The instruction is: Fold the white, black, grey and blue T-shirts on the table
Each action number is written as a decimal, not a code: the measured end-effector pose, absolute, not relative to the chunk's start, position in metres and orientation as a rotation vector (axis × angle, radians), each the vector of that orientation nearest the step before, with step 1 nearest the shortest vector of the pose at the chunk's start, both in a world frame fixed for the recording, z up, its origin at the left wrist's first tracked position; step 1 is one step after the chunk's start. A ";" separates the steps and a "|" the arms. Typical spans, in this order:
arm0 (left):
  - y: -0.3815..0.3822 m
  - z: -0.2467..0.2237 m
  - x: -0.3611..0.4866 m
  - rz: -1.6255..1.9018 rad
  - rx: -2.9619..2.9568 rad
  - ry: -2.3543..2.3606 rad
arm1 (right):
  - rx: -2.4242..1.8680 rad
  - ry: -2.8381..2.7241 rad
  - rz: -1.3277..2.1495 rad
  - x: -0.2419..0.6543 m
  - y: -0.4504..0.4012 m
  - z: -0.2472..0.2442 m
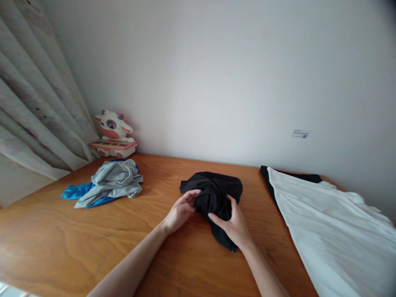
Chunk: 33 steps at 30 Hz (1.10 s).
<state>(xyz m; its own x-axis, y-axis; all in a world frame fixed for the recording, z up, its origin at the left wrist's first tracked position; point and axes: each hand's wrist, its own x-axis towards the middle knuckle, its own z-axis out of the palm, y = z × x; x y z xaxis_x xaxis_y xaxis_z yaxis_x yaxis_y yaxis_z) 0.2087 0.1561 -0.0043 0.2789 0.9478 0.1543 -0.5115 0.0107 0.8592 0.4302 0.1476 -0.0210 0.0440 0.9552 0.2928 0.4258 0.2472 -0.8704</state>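
Observation:
A crumpled black garment (213,192) lies in a bunched heap on the wooden table, in front of me. At its left edge my left hand (181,212) has its fingers and thumb closed on the fabric, the fingertips partly hidden by the folds. My right hand (233,225) grips the heap from the right, thumb in front and fingers curled round its side. One end of the garment hangs out toward me under the right hand. Its exact kind is hidden by the folds.
A crumpled grey and blue garment (114,181) lies at the left. Behind it stands a cow-shaped toy keyboard (114,136), beside a curtain (37,90). White clothing (334,231) is spread flat at the right, over black cloth (268,181). The wall (198,82) bounds the table's back.

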 end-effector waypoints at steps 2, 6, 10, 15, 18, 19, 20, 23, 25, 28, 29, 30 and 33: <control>0.156 -0.005 0.208 1.249 0.993 0.497 | -1.336 -1.530 0.646 0.428 0.148 -0.019; 0.155 -0.006 0.210 1.260 1.014 0.502 | -1.348 -1.501 0.639 0.425 0.148 -0.012; 0.157 -0.008 0.216 1.323 1.071 0.643 | -1.329 -1.464 0.692 0.425 0.148 -0.007; 0.163 -0.010 0.217 1.500 1.155 1.029 | -1.238 -1.374 0.712 0.431 0.150 -0.006; 0.163 -0.010 0.215 1.525 1.130 1.173 | -1.155 -1.402 0.709 0.432 0.146 -0.004; 0.162 -0.010 0.215 1.499 1.122 1.155 | -1.122 -1.440 0.705 0.431 0.144 -0.003; 0.160 -0.009 0.214 1.466 1.118 1.111 | -1.088 -1.487 0.697 0.429 0.141 -0.002; 0.153 -0.003 0.213 1.352 1.084 0.945 | -0.991 -1.628 0.660 0.420 0.132 -0.001; 0.148 0.003 0.213 1.309 1.023 0.868 | -0.961 -1.687 0.633 0.414 0.128 -0.001; 0.145 0.012 0.212 1.279 0.945 0.811 | -0.981 -1.746 0.565 0.413 0.127 -0.002; 0.144 0.014 0.213 1.279 0.932 0.812 | -0.997 -1.762 0.527 0.414 0.127 -0.003; 0.144 0.017 0.213 1.285 0.926 0.820 | -1.012 -1.775 0.482 0.415 0.128 -0.003; 0.143 0.023 0.213 1.329 0.938 0.850 | -1.053 -1.806 0.346 0.422 0.130 -0.004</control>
<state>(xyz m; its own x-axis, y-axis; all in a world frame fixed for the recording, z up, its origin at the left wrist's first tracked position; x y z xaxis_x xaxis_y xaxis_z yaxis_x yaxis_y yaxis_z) 0.2135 0.1432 0.0230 0.0680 0.9975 0.0193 -0.4002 0.0096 0.9164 0.4219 0.1299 -0.0044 -0.1456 0.7838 0.6037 0.5053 0.5835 -0.6358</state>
